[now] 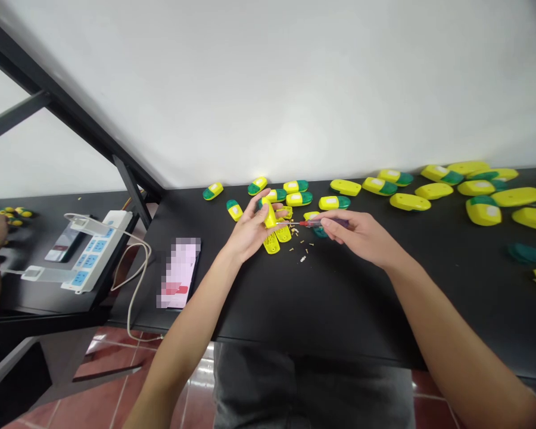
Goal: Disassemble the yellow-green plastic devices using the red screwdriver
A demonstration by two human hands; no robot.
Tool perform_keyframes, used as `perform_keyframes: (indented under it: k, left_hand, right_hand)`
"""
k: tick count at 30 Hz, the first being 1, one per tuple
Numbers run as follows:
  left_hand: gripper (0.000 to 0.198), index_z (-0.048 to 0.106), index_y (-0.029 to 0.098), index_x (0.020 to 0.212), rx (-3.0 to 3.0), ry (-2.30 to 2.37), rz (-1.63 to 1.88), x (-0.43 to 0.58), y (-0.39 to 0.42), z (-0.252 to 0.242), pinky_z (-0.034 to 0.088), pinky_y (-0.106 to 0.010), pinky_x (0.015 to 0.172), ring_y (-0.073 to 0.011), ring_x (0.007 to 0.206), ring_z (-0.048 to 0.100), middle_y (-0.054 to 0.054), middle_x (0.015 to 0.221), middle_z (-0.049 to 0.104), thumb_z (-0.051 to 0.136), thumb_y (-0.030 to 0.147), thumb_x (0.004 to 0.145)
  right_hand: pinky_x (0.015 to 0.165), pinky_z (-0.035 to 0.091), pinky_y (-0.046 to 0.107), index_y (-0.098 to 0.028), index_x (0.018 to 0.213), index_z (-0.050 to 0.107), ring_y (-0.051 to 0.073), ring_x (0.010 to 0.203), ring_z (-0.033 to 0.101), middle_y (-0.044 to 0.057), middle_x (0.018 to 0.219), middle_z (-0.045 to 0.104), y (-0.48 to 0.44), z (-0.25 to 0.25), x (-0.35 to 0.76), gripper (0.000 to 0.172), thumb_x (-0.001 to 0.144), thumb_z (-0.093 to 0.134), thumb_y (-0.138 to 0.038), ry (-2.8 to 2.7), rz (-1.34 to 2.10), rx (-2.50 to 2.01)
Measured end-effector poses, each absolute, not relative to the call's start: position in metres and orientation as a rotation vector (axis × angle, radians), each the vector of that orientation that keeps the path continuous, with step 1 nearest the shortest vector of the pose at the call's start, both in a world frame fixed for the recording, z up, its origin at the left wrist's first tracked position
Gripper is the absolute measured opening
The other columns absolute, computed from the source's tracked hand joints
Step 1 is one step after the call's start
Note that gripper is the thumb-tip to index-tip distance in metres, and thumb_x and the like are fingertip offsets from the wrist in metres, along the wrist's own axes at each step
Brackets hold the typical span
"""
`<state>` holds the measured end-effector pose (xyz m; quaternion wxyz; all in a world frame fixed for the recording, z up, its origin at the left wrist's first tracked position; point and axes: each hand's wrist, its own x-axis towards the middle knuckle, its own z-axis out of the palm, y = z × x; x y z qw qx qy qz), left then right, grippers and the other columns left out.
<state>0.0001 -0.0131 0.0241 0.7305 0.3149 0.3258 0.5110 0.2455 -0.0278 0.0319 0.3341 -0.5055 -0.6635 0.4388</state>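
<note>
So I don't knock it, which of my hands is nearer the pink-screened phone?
Left. Your left hand, holding a yellow casing, is to the right of the phone and slightly beyond it. Your right hand, holding the screwdriver, is even farther right.

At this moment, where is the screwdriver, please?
In the head view, the screwdriver is near the middle, in the right hand, its shaft pointing left toward the yellow case in the left hand.
</note>
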Motion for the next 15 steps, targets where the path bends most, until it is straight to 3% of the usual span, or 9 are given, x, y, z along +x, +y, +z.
perform_keyframes:
  k: [6, 15]
  left_hand:
    - [0.036, 0.063, 0.026, 0.127, 0.778, 0.684, 1.105, -0.0008, -0.0125, 0.0204, 0.045, -0.045, 0.112, -0.0228, 0.111, 0.071, -0.003, 0.099, 0.071, 0.074, 0.028, 0.093]
    - [0.052, 0.064, 0.025, 0.125, 0.861, 0.599, 1.106, 0.0, -0.0123, 0.0186, 0.04, -0.049, 0.12, -0.0264, 0.12, 0.07, -0.003, 0.106, 0.073, 0.088, 0.037, 0.081]
  right_hand:
    - [0.057, 0.04, 0.029, -0.016, 0.105, 0.079, 0.013, 0.057, 0.047, 0.001, 0.064, 0.057, -0.0273, 0.0339, 0.2466, 0.055, 0.089, 0.062, -0.066, -1.751, 1.13, -1.329]
    - [0.056, 0.034, 0.03, -0.015, 0.103, 0.077, 0.013, 0.057, 0.043, -0.001, 0.064, 0.053, -0.0271, 0.0345, 0.2461, 0.066, 0.086, 0.058, -0.075, -1.778, 1.164, -1.358]
